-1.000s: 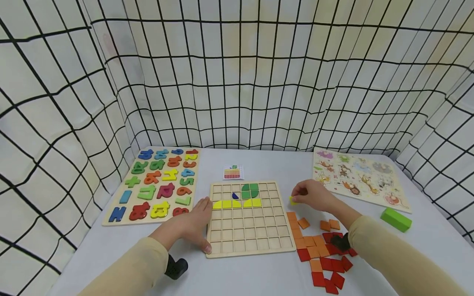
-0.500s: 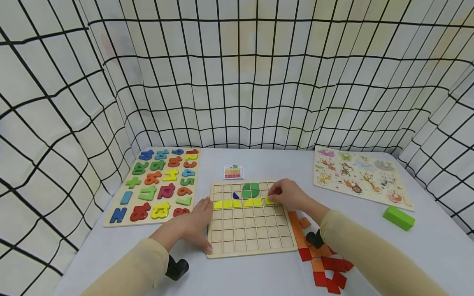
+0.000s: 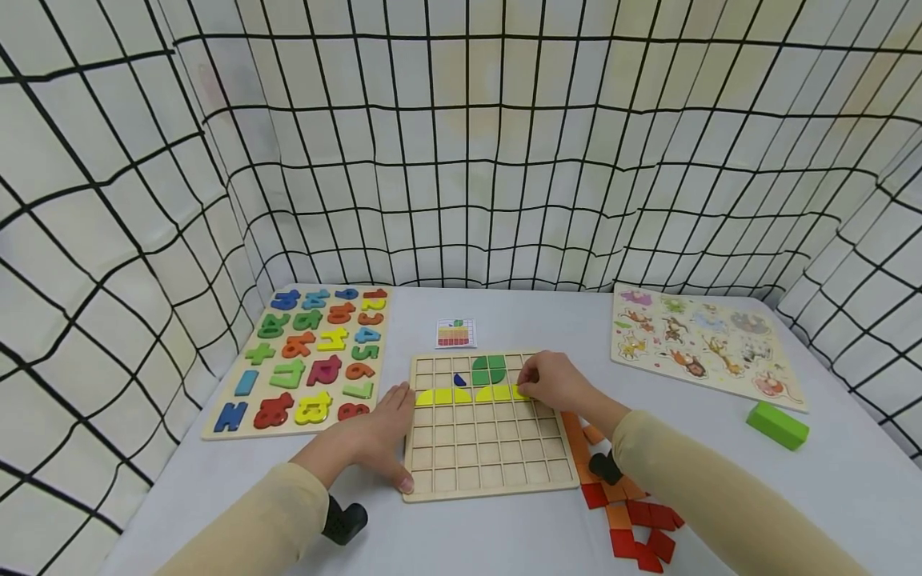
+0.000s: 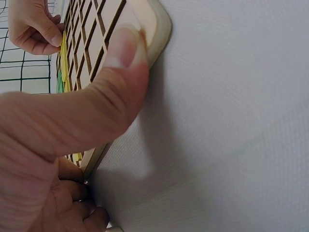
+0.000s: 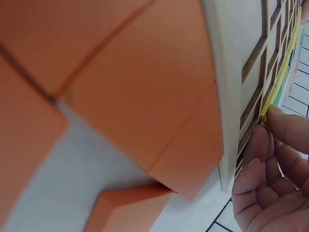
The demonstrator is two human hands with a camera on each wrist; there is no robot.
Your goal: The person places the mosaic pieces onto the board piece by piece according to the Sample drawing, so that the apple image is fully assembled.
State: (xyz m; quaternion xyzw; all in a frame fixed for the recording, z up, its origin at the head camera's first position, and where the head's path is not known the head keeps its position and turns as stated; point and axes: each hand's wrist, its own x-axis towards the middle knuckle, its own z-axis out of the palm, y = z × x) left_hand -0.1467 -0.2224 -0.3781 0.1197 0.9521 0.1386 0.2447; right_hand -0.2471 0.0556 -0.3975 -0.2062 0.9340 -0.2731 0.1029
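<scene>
A wooden grid board [image 3: 486,456] lies flat on the table, with green, blue and yellow tiles in its upper rows. My left hand [image 3: 378,440] steadies its left side. In the left wrist view the thumb [image 4: 123,63] presses on the near corner, the other fingers along the side edge. My right hand [image 3: 558,384] is at the board's right part, where thumb and index finger pinch a yellow tile [image 3: 519,392] at the end of the yellow row. In the right wrist view the fingertips [image 5: 275,110] meet at this yellow strip, low over the grid; the tile's far end is hidden.
Orange tiles [image 3: 582,460] and red tiles [image 3: 623,544] lie right of the board, partly under the right forearm. A small pattern card [image 3: 455,334] sits behind it. A letter-and-number puzzle [image 3: 298,360] stands left, an animal puzzle [image 3: 706,344] and green block [image 3: 778,426] right. Black netting surrounds the table.
My right hand has carried the yellow tile leftward from beside the board to the right end of the yellow row, lowering it there. My left hand has stayed on the board's left edge.
</scene>
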